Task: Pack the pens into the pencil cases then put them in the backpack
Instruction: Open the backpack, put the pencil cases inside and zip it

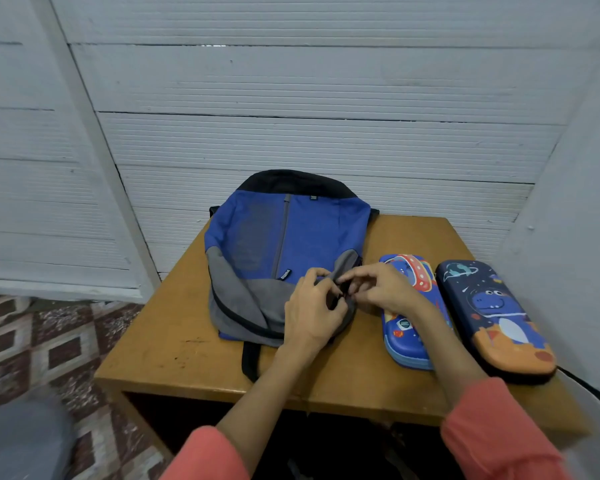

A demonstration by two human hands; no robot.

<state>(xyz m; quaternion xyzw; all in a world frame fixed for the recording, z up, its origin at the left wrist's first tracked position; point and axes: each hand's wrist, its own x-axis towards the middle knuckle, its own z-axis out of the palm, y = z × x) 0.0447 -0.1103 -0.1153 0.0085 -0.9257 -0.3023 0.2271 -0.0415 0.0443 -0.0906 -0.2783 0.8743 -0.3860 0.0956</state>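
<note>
Backpack (291,237) lies flat on the table (174,341), front up. Left hand (312,313) and right hand (378,289) are close together at its near right corner, both with curled fingers pinching the grey fabric at a dark zip. Blue pencil case (409,327) and dark pencil case (499,313) lie closed, side by side, right of the backpack.

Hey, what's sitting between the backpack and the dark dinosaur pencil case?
The blue spaceship pencil case lies there on the table, seen in the head view.
</note>
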